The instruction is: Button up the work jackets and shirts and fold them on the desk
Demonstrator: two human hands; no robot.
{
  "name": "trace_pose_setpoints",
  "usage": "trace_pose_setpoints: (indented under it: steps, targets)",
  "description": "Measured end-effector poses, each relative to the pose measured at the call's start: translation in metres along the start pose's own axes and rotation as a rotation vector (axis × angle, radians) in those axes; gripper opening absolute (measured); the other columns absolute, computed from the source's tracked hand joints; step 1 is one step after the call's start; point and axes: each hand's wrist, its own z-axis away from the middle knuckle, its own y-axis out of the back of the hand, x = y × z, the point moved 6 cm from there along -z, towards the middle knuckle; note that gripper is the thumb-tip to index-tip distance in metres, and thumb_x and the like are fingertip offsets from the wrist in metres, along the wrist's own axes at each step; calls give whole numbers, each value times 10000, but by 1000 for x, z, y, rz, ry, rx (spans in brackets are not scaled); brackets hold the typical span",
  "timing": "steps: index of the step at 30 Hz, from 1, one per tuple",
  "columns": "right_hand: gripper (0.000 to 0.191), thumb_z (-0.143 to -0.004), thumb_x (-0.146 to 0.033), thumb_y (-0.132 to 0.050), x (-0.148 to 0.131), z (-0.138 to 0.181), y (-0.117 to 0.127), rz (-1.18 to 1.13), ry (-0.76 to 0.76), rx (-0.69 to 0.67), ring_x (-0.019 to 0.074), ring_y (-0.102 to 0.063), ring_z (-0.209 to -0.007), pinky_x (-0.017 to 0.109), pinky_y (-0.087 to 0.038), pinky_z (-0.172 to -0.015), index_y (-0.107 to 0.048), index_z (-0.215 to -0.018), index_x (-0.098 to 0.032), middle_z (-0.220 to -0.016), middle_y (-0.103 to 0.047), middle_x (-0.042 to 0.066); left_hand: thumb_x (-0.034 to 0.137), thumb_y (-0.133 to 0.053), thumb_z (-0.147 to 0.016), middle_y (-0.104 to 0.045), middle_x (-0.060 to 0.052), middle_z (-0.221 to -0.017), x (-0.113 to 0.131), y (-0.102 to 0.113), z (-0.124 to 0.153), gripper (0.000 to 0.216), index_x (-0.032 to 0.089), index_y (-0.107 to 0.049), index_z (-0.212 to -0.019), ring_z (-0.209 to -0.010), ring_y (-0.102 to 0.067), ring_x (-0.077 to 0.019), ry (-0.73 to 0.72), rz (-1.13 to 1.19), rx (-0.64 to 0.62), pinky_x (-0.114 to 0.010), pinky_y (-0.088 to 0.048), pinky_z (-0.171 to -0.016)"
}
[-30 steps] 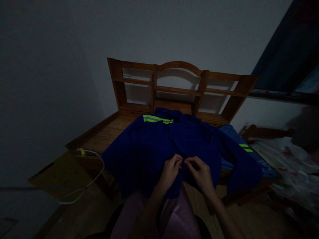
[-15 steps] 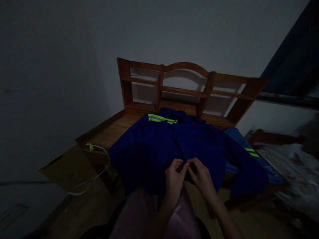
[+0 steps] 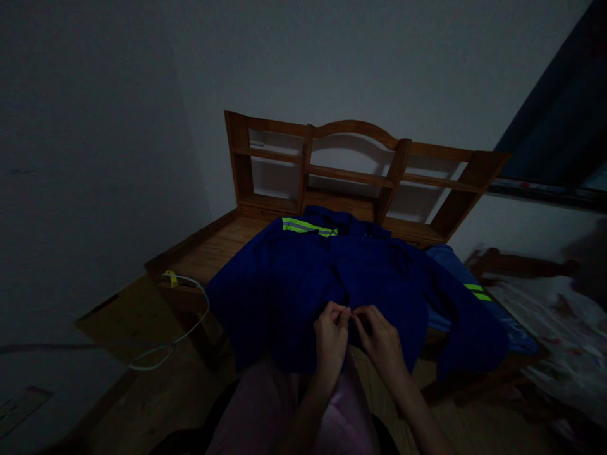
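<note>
A dark blue work jacket (image 3: 294, 284) with yellow-green reflective stripes lies spread front-up on a wooden desk (image 3: 213, 249). My left hand (image 3: 331, 338) and my right hand (image 3: 379, 341) meet at the jacket's front opening near its lower hem. Both hands have fingers curled in a pinch on the front edges of the fabric. The room is dim, so what sits between the fingertips is hard to make out.
A wooden shelf unit (image 3: 355, 174) stands at the back of the desk against the wall. A white cable (image 3: 175, 316) with a yellow tag hangs off the desk's left corner. A bed with light patterned bedding (image 3: 554, 328) lies to the right.
The view shifted slightly to the left a second ago. My hands have drawn closer together and a little lower on the jacket's front edges.
</note>
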Motion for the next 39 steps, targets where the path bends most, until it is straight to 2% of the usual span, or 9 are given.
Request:
trace_pose_setpoints:
  steps: [5,8,12,22,31,39]
  targets:
    - [148,-920,-233,-425,-3,2,2,-8,-31,22,171,-602,-806,273,-452,-719,-569,-944,-209,-900,-612,55,360,-489,-865,-656,-6,-706,3,0,-1,214,179,-566,-782,-657,-625,-137,-9,7,-13,-210,-421,-590]
    - [163,-920,-222,-414,-3,2,2,15,11,22,174,-603,-811,273,-454,-706,-572,-958,-208,-908,-614,61,359,-485,-866,-663,-8,-717,5,1,-2,213,180,-571,-789,-662,-631,-139,-5,9,-27,-208,-418,-582]
    - [194,-924,-198,-383,-1,5,-1,104,80,-5,173,-603,-780,270,-446,-659,-571,-971,-204,-897,-611,65,356,-475,-874,-672,-9,-746,8,-1,-1,202,195,-582,-814,-678,-637,-139,-18,-22,-47,-211,-426,-598]
    - [196,-919,-156,-361,3,8,-5,194,70,-66,181,-592,-780,274,-427,-615,-536,-997,-201,-922,-594,69,292,-449,-888,-667,-3,-779,13,-3,2,167,217,-587,-834,-710,-635,-135,-54,-69,-56,-212,-420,-620]
    - [189,-932,-173,-357,0,4,-1,104,40,-62,166,-593,-755,265,-432,-656,-534,-992,-202,-901,-593,63,320,-490,-861,-662,-7,-728,2,-1,-6,191,190,-618,-806,-676,-625,-137,-20,-17,-66,-213,-424,-596]
    - [177,-941,-197,-361,3,3,-1,-4,-40,-69,158,-576,-767,260,-424,-677,-530,-992,-203,-899,-578,51,342,-518,-838,-679,-43,-779,-10,-3,-10,229,164,-650,-896,-703,-630,-156,55,115,-113,-222,-452,-596]
